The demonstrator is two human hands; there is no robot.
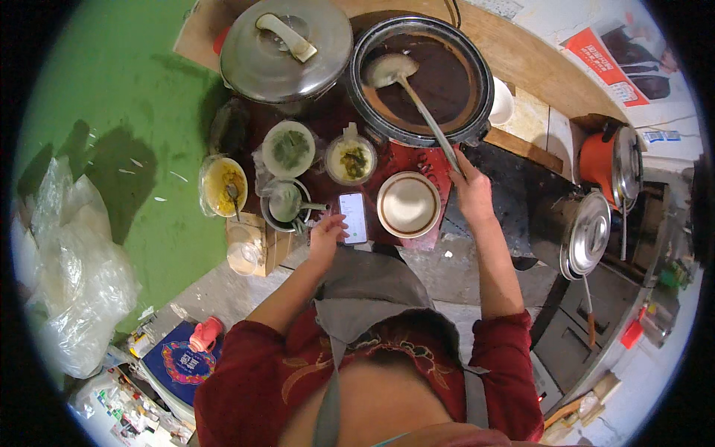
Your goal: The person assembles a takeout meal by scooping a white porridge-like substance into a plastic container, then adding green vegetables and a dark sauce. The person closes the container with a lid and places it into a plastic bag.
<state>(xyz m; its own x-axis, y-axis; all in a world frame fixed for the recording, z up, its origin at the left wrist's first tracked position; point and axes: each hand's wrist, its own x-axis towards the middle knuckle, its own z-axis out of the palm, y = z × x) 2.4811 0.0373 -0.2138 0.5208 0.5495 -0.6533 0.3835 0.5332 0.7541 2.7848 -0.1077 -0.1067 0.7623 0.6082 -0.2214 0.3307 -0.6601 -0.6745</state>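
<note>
My right hand [473, 193] grips the end of a long-handled metal ladle [427, 114]. The ladle's round bowl is over a big black-rimmed pot [480, 67] with dark brown contents. Whether it dips into them I cannot tell. Beside my left hand [327, 237] lies a smartphone [353, 226] with a lit screen. The fingertips of that hand are at the phone's left edge and grasp nothing. Between phone and right hand stands a pale bowl [409, 207] with brown bands near its rim.
A large lidded pot [240, 67] stands back left. Nearer are a tub of green pieces [290, 150], a container with greenish food [351, 159], a yellow-food bowl with spoon [223, 184] and a metal pot with a strainer [285, 201]. Lidded pots [586, 234] stand right.
</note>
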